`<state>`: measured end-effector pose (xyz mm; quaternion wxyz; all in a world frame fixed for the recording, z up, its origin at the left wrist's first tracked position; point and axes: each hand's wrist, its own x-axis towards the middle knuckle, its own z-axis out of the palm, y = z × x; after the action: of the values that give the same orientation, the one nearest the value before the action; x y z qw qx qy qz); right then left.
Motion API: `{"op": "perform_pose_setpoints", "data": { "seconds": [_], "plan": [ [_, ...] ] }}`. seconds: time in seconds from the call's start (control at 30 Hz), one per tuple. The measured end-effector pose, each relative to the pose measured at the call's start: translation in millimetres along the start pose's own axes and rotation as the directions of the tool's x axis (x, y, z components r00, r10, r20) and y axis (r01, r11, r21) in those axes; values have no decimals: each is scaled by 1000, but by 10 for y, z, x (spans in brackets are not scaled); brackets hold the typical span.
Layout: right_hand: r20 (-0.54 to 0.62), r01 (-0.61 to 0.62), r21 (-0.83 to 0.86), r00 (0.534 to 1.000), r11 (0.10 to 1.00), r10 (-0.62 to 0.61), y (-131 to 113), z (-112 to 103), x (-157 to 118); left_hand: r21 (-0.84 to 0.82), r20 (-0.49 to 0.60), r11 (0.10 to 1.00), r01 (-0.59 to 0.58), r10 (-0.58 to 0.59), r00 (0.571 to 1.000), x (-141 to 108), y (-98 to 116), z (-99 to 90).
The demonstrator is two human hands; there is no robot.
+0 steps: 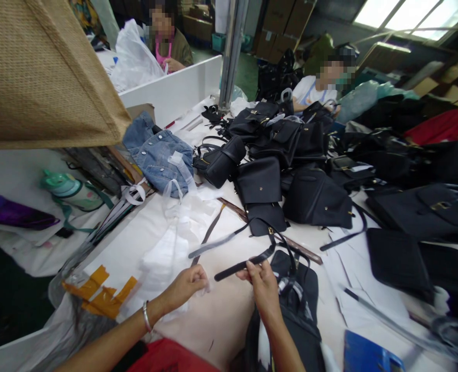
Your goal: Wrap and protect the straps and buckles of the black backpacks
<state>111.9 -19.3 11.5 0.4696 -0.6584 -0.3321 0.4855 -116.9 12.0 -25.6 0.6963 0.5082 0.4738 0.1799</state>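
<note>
Black strap (pixel 232 269): lower centre of the frame; partly hidden behind fingers; its long axis rises from lower left to upper right, the rounded tip pointing left
Right hand (pixel 262 281): grasps the strap between thumb and fingers
Left hand (pixel 192 285): fingers curled together, left of the strap tip; whether they grip something, I cannot tell
Black backpack (pixel 301 323): below the right hand; partly covered by the forearm; cut off at the bottom edge
Black bags (pixel 259 180): crowded from upper centre to right; many overlap, hard to separate
</note>
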Motion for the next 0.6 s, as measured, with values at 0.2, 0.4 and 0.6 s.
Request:
{"op": "perform_pose_setpoints", "data": {
  "seconds": [0.2, 0.4, 0.6],
  "plan": [
    [-26, 20, -56, 999, 998, -22, 28, 77, 11, -36, 1, 999, -12, 12, 1000, 16, -9, 16],
    [-3, 11, -67, 1000, 998, -12, 26, 69, -13, -45, -7, 999, -23, 22, 1000, 33, 22, 22],
    [14, -28, -11, 1000, 1000, 28, 20, 107, -36, 16, -66, 999, -41, 42, 997, 9, 61, 64]
  ]
}}
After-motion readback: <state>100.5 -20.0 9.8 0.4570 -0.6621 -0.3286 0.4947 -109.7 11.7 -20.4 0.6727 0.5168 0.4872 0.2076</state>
